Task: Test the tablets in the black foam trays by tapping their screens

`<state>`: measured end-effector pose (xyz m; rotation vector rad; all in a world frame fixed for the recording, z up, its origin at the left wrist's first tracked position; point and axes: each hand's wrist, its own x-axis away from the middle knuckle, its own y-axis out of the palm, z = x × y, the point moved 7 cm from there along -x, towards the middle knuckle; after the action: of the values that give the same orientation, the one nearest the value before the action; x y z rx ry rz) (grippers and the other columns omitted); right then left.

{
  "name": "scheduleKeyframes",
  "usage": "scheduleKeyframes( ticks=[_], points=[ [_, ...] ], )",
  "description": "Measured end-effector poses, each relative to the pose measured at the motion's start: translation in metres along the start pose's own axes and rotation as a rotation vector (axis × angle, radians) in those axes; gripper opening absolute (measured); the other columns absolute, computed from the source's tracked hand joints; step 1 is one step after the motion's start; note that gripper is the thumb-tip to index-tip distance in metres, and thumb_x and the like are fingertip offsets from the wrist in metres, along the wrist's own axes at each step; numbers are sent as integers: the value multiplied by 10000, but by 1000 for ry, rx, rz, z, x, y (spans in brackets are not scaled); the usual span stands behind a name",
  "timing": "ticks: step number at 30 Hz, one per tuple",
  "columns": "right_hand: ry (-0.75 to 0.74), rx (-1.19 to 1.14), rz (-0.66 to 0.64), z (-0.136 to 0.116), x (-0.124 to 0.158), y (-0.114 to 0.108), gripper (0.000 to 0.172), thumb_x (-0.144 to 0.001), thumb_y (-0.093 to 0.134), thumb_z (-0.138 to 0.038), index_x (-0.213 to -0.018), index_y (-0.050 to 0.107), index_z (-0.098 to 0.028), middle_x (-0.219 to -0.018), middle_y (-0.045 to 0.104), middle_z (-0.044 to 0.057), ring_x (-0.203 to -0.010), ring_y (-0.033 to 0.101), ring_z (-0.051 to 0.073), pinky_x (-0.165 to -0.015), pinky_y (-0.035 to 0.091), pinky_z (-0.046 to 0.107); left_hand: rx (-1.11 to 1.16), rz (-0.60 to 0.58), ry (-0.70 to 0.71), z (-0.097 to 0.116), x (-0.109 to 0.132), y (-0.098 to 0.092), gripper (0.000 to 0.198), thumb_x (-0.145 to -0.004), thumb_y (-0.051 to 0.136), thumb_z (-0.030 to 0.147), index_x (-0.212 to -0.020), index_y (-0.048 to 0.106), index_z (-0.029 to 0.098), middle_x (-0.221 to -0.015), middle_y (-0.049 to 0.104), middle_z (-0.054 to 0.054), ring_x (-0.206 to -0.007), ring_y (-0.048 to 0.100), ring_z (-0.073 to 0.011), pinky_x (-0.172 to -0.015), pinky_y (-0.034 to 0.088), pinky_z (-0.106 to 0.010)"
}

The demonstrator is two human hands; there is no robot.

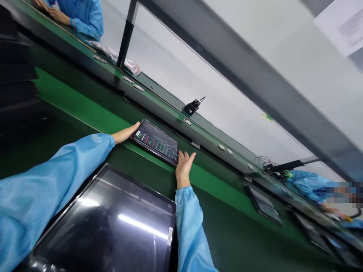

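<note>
A small dark screen panel with red and green bars lies on the green conveyor belt. My left hand rests against its left edge, fingers stretched out. My right hand grips its right edge, fingers curled over the rim. Both arms wear light blue sleeves. A much larger dark glossy panel lies close to me, between my arms.
More dark panels lie further along the belt to the right. A person in blue works at the far right, another person's sleeve is at the top left. A black clip device sits on the far rail.
</note>
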<state>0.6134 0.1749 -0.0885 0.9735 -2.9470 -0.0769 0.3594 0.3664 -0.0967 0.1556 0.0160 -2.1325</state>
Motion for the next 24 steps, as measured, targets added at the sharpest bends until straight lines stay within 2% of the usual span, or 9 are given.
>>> scheduleKeyframes(
  ticks=[3,4,6,10,12,14,18,21,24],
  points=[
    [-100,15,52,13,-9,-7,724,-965,195,-679,-1477,387,-204,-1529,504,136,-1465,425,185,-1226,285,470,-52,142,16,-8,1,-17,654,-808,570,696,-1230,673,207,-1522,504,-85,-1527,263,-280,-1275,131,-429],
    [-131,23,76,14,-4,-13,694,-966,247,-659,-1482,368,-210,-1553,471,128,-1479,398,175,-1235,262,451,-57,180,33,-5,9,-22,660,-818,548,679,-1257,651,197,-1537,485,-81,-1528,255,-266,-1278,115,-407],
    [-184,36,122,12,17,-27,653,-952,379,-616,-1465,368,-213,-1563,446,128,-1480,386,179,-1245,221,432,-51,195,49,4,38,-27,643,-839,477,655,-1228,658,176,-1475,549,-92,-1459,380,-271,-1258,208,-392],
    [-227,29,89,6,90,-56,537,-907,583,-517,-1359,465,-252,-1449,552,117,-1367,519,225,-1190,311,462,-63,-23,-98,14,125,-25,497,-859,497,592,-868,755,167,-1024,750,-111,-1048,677,-314,-1010,503,-411],
    [-163,-25,-48,12,133,-62,464,-910,605,-482,-1317,512,-280,-1388,604,101,-1288,589,250,-1122,396,486,-112,-83,-187,14,164,-28,434,-872,564,574,-888,771,192,-1018,752,-85,-1044,670,-314,-996,489,-401],
    [-64,-83,-182,22,175,-66,427,-913,609,-462,-1302,551,-298,-1368,632,86,-1273,604,268,-1109,417,500,-170,-57,-225,15,187,-35,408,-859,607,595,-1005,758,246,-1144,725,-43,-1169,611,-314,-1057,432,-382],
    [48,-25,-255,37,234,-73,474,-934,584,-492,-1374,553,-317,-1507,543,46,-1431,466,264,-1216,316,488,-221,-6,-228,17,195,-41,473,-831,583,673,-1023,715,261,-1156,683,-22,-1199,564,-321,-1091,394,-381],
    [11,108,-215,35,247,-71,570,-952,516,-594,-1449,486,-317,-1598,428,21,-1513,337,240,-1271,209,476,-221,-17,-196,20,190,-38,518,-818,575,701,-1018,700,240,-1153,664,-35,-1192,543,-328,-1115,371,-399],
    [-24,176,-179,32,247,-65,686,-936,445,-700,-1484,442,-288,-1626,382,37,-1532,295,233,-1284,154,474,-221,-29,-138,21,186,-35,581,-786,581,749,-991,691,216,-1134,668,-52,-1191,532,-328,-1139,351,-407]
  ],
)
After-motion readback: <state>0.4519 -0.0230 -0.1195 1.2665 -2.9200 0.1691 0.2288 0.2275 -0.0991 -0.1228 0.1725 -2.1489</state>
